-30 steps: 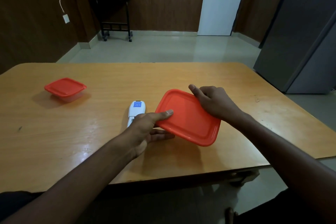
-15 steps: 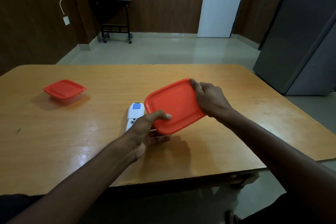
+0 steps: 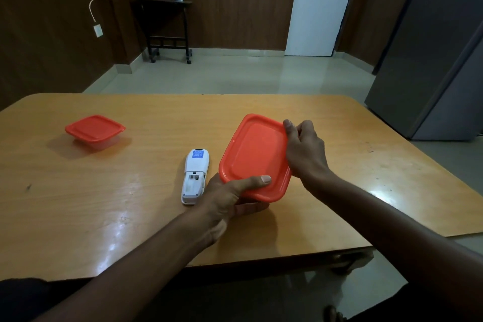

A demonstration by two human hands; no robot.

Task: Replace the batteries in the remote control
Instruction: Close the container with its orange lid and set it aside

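Note:
A white remote control [image 3: 195, 177] lies face down on the wooden table [image 3: 78, 204], its battery compartment open and empty. Just right of it I hold a box with an orange lid [image 3: 254, 157]. My left hand [image 3: 230, 196] grips the box's near left corner, thumb on top of the lid. My right hand [image 3: 304, 151] clasps the lid's far right edge. The lid is tilted toward me. The box under the lid is mostly hidden, and no batteries are visible.
A second small clear box with an orange lid [image 3: 94, 128] sits at the table's far left. A grey cabinet [image 3: 431, 60] stands to the right of the table. The table's near edge runs just below my forearms.
The lid's right side has come up and turned from lying low and flat to tilted toward me. My right hand moved up along its far edge. The remote has not moved.

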